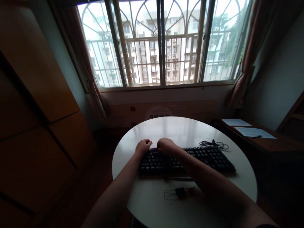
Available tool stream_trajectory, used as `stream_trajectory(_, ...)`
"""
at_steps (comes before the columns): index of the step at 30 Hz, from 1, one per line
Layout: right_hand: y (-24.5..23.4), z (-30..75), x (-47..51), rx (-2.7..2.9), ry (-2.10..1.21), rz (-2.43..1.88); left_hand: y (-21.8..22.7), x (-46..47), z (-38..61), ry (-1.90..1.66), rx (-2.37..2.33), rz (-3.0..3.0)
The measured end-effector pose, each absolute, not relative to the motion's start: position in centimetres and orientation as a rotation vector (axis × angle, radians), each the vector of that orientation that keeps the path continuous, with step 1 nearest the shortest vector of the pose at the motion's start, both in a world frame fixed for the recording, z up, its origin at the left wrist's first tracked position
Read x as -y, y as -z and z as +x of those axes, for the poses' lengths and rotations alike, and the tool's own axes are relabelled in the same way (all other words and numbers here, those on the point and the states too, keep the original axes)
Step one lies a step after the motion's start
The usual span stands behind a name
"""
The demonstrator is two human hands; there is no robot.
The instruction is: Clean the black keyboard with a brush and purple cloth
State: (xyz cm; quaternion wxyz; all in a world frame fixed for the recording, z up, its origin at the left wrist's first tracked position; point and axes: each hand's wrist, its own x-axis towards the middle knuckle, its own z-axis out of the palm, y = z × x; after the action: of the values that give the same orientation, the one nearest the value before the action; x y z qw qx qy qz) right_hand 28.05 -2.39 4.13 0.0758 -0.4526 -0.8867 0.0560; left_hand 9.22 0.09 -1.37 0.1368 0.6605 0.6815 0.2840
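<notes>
A black keyboard [163, 163] lies across the round white table, under both forearms. At its upper left edge is my left hand [143, 146], its fingers curled and thumb and forefinger close together. Whatever it may hold is too small to make out. My right hand [166, 146] is closed over the keyboard's top row, fingertips pointing down and partly hidden. Between the hands a small purple patch [155, 151] shows on the keyboard. In front of the keyboard lie a thin dark stick-like tool [179, 179] and a wire-loop tool [169, 194] with a black block [180, 193].
A coiled black cable [213, 144] rests behind the keyboard's right end. The white table [133, 134] has a rounded edge. To the right, a brown desk [282, 144] bears paper sheets [255, 132] and a pen [256, 137]. A wooden cabinet [59, 136] stands left; a barred window is ahead.
</notes>
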Motion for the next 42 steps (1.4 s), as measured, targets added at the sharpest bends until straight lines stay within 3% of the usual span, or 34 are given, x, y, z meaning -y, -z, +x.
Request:
stream_trajectory(18, -4.2, 28.1, 2.7, 2.634, -0.139, -1.402, 1.5, -0.3, 9.2, -0.825, -1.97, 1.912)
stream_trajectory(26, -3.9, 27.1, 3.6, 2.662, 0.041, -1.381, 1.2, -0.1, 9.1, -0.829, -1.956, 1.903)
stream_trajectory(42, -4.4, 27.2, 3.8, 2.662, -0.009, -1.423, 1.4, -0.2, 9.0, -0.828, -1.975, 1.901)
